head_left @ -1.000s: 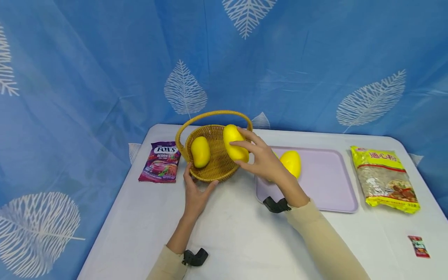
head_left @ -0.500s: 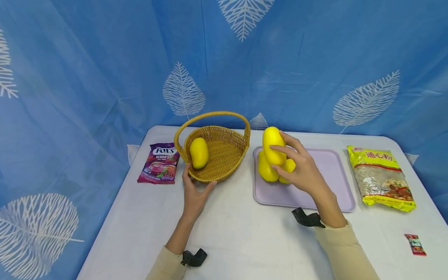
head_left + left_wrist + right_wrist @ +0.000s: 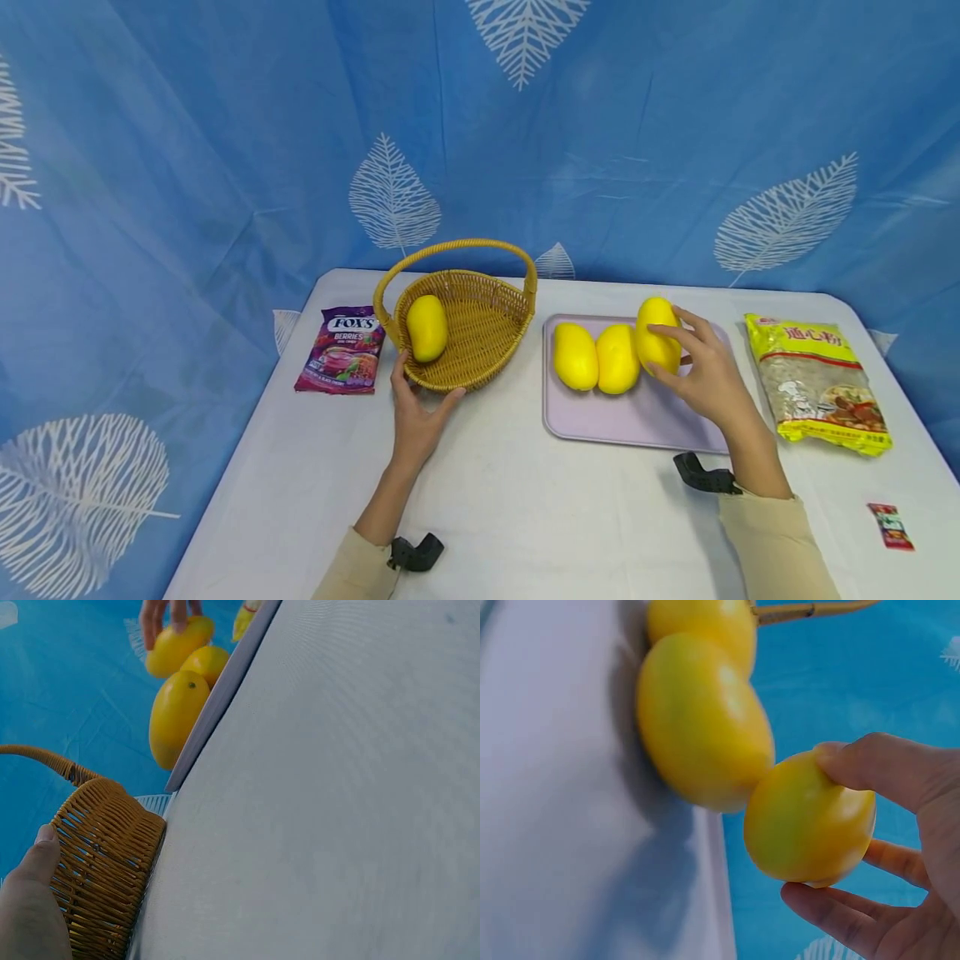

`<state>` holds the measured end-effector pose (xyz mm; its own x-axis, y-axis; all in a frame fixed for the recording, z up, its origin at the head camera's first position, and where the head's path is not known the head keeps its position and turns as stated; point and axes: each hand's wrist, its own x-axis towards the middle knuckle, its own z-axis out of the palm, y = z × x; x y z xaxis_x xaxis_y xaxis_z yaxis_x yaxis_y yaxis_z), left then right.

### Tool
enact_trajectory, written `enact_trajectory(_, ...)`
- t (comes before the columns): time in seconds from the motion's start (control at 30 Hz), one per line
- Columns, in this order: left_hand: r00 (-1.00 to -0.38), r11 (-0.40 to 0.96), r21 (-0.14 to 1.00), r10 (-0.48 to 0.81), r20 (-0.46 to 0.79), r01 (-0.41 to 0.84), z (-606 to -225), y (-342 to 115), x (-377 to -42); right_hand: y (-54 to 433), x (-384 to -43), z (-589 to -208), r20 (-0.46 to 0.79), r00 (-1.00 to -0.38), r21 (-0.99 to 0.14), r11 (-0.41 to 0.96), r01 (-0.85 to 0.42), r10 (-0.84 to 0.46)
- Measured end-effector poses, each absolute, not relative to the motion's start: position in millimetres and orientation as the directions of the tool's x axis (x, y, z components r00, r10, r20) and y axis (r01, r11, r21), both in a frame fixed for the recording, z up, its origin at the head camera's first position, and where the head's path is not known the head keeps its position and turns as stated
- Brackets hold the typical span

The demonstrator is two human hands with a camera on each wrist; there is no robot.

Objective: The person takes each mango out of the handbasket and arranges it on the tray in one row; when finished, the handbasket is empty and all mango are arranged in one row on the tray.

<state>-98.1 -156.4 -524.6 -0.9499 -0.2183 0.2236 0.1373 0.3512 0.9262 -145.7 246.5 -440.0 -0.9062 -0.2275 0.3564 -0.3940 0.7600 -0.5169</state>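
Observation:
My right hand (image 3: 708,371) pinches a yellow mango (image 3: 657,335) between thumb and fingers, just over the lilac tray (image 3: 600,428). To its left, two more mangoes lie side by side on the tray, the left mango (image 3: 576,357) and the middle mango (image 3: 618,358). The right wrist view shows the held mango (image 3: 806,821) close beside the middle one. My left hand (image 3: 417,421) holds the near side of a wicker basket (image 3: 480,333), thumb and fingers spread along it. Another mango (image 3: 427,328) lies inside, at the basket's left.
A purple candy bag (image 3: 343,350) lies left of the basket. Beyond the tray's right edge is a yellow food packet (image 3: 819,383). A small red wrapped sweet (image 3: 891,526) lies near the right edge of the white table (image 3: 525,517). A blue leaf-patterned cloth (image 3: 600,167) hangs behind.
My right hand has carried a mango out of the basket, rightward past the two on the tray, and lowered it beside them. The left hand has stayed at the basket.

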Motion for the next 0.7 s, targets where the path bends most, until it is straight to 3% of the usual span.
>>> enact_trajectory(0.3,-0.949,0.353,0.924,-0.214,0.23,0.145,-524,-156,-98,256,-141,-449,0.256,-0.951,-0.547,0.785,-0.292,-0.175)
enact_trajectory(0.7,-0.947,0.359,0.921,-0.214,0.239,0.151,-523,-156,-99,260,-137,-463,0.212,-0.954,-0.516,0.804,-0.295,-0.214)
